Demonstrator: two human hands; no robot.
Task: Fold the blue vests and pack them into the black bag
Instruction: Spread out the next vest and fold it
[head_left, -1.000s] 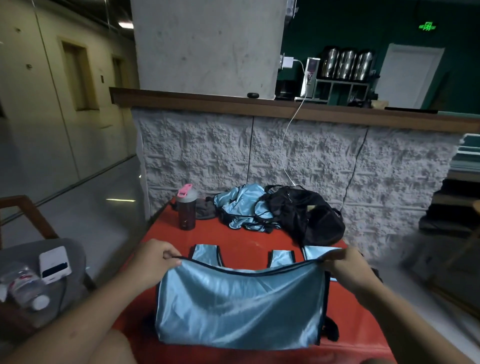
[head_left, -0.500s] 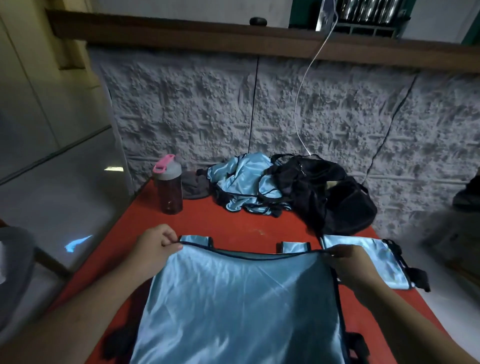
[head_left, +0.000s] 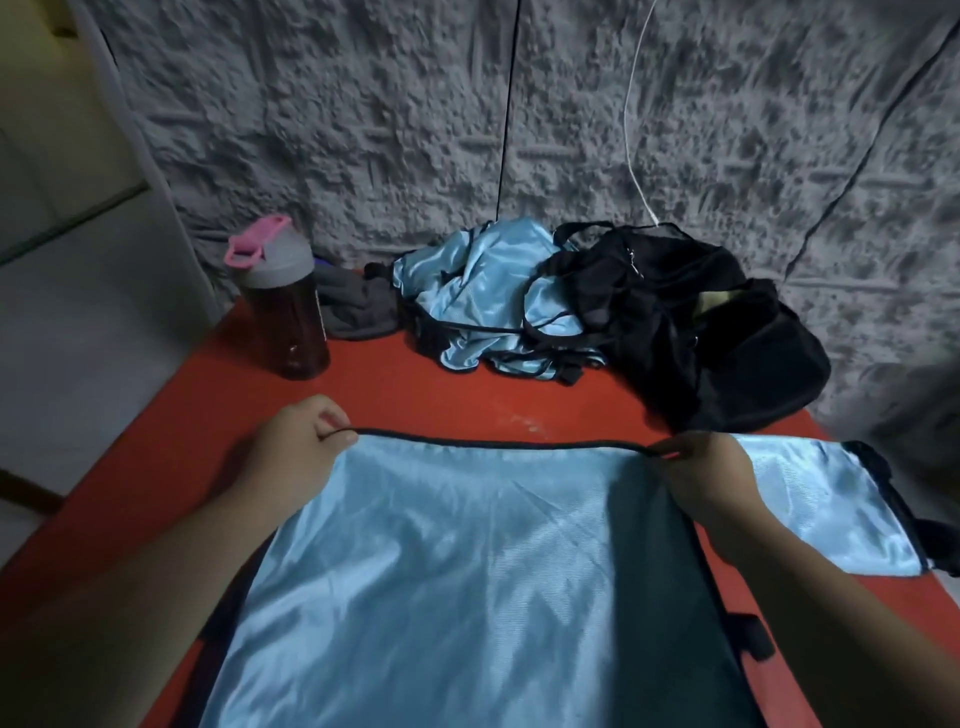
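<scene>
A shiny light-blue vest with black trim lies spread flat on the red table in front of me. My left hand pinches its far black-trimmed edge at the left corner. My right hand pinches the same edge at the right corner. A folded blue vest lies flat just right of my right hand. Several crumpled blue vests are heaped at the back of the table. The black bag slumps beside that heap, against the wall.
A dark bottle with a grey lid and pink cap stands at the table's back left. A grey cloth lies between it and the heap. A rough white wall backs the table, with a white cable hanging down it.
Both hands have carried the vest's near edge forward over the straps, which are now covered, and laid it down. My head has tilted down and closer to the table.
</scene>
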